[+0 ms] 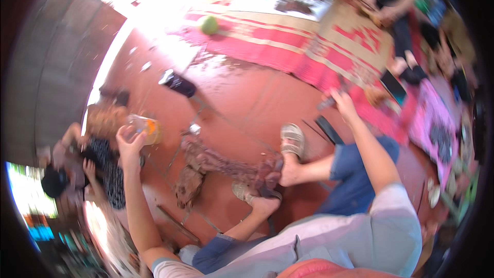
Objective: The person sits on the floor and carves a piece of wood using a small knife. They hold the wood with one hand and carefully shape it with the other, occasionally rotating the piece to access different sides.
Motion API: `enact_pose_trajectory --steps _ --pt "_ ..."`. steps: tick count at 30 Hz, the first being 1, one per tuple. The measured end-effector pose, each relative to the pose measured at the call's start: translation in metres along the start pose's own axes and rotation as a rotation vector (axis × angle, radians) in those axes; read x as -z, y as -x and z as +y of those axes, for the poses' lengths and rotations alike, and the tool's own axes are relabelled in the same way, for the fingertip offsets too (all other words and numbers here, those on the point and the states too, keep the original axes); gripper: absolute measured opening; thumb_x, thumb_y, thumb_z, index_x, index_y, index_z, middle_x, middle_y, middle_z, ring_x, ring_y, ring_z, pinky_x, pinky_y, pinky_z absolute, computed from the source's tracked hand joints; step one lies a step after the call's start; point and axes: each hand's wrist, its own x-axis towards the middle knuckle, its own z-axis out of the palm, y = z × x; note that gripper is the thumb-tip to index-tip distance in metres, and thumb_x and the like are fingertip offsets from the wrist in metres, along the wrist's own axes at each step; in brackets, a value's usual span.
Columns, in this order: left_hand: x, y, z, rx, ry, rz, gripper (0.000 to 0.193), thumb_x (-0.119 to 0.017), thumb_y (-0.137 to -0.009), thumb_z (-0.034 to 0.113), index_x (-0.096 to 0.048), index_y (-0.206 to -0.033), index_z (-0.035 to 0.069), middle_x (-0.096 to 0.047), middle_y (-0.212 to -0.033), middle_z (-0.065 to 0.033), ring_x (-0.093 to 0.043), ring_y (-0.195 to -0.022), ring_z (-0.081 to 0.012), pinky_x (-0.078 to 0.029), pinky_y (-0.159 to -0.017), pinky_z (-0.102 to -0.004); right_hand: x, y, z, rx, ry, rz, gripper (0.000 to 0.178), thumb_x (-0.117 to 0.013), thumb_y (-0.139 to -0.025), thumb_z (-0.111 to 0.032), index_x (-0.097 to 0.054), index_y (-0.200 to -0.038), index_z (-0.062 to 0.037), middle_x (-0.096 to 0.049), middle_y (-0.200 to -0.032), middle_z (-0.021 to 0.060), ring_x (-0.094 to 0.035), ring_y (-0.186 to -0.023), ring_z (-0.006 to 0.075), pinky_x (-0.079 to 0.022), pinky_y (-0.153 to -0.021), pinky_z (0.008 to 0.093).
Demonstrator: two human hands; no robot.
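My left hand (pixel 130 143) is raised at the left with its fingers closed round a clear plastic cup (pixel 149 129), which has an orange patch and a yellowish tint. My right hand (pixel 340 104) is out to the right, closed on a small dark grey object (pixel 326 104) too blurred to name. Between my feet on the tiles lies a long, knobbly, reddish-brown piece (pixel 226 164) that looks like a carved root or wood. One end touches a lighter brown chunk (pixel 188 186).
A dark cylinder (pixel 178 83) lies on the red tiles ahead. A red-and-tan mat (pixel 288 54) carries a green round fruit (pixel 208 24). Beside my right knee are a dark flat tool (pixel 328 129) and a thin stick. Other people sit at left and far right. A stick (pixel 177 222) lies lower left.
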Motion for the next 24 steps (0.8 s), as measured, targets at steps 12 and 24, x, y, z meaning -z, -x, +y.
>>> enact_pose_trajectory --steps 12,24 --pt "-0.278 -0.081 0.138 -0.173 -0.035 -0.307 0.099 -0.082 -0.069 0.032 -0.023 -0.139 -0.004 -0.039 -0.136 -0.0198 -0.050 -0.116 -0.0283 -0.047 -0.089 -0.0396 0.055 -0.128 0.130 -0.321 0.171 0.187 0.032 -0.048 -0.097 -0.032 -0.059 -0.086 -0.0039 -0.056 -0.070 0.0034 -0.053 -0.052 0.0121 -0.047 -0.046 0.0284" --pt "-0.417 -0.166 0.192 -0.223 -0.190 -0.285 0.110 -0.085 -0.063 0.035 -0.019 -0.139 -0.010 -0.043 -0.131 -0.0238 -0.052 -0.113 -0.0310 -0.052 -0.084 -0.0414 0.066 -0.126 0.131 -0.243 0.120 0.272 0.032 -0.052 -0.096 -0.026 -0.057 -0.080 0.0008 -0.061 -0.059 0.0100 -0.060 -0.045 0.0174 -0.049 -0.038 0.0283"
